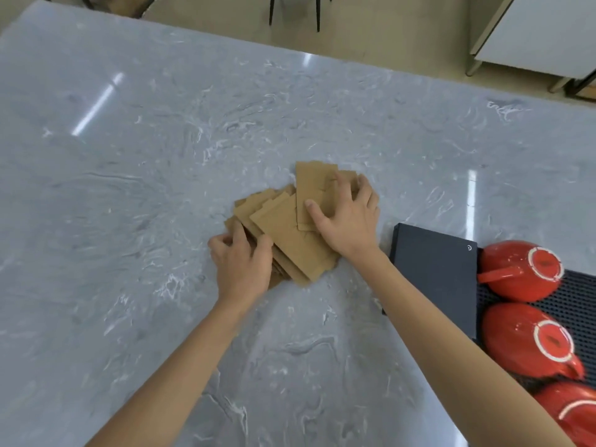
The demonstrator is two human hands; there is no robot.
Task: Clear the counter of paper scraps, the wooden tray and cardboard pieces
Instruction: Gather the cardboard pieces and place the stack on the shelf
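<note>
A loose pile of flat brown cardboard pieces (pixel 290 233) lies in the middle of the grey marble counter (pixel 129 188). My left hand (pixel 242 262) curls around the pile's near-left edge, its fingers tucked against the lower pieces. My right hand (pixel 348 217) lies spread on the pile's right side, fingers over the top piece and thumb pressing on it. No wooden tray or paper scraps are in view.
A dark flat box (pixel 435 272) lies just right of my right forearm. Beside it, three red upturned cups (pixel 522 269) rest on a black mesh mat (pixel 577 301) at the counter's right edge. Chair legs and a white cabinet stand beyond the far edge.
</note>
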